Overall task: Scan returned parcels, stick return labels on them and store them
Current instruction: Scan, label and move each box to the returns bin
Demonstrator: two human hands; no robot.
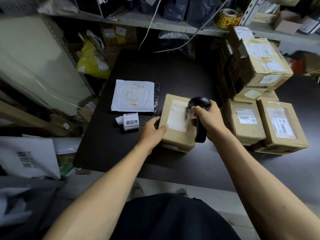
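Dark and matte, your work table [138,153] sits in a cramped storeroom under a grey metal shelf [173,25] crowded with black bags. At the centre lies one cardboard parcel [176,134]; your left hand [152,128] grips its near-left corner, thumb on top. Your right hand [210,119] is wrapped round the handle of a black scanner [200,103], whose head hangs over the parcel's white shipping label [179,115]. At ten o'clock from the parcel lies one white padded mailer [135,96], and at nine o'clock one roll of return labels [130,122]. From one to three o'clock, roughly five more boxes [263,63] are stacked, though the pile hides its own count. At eleven o'clock, off the table, a yellow bag [91,61] slumps.
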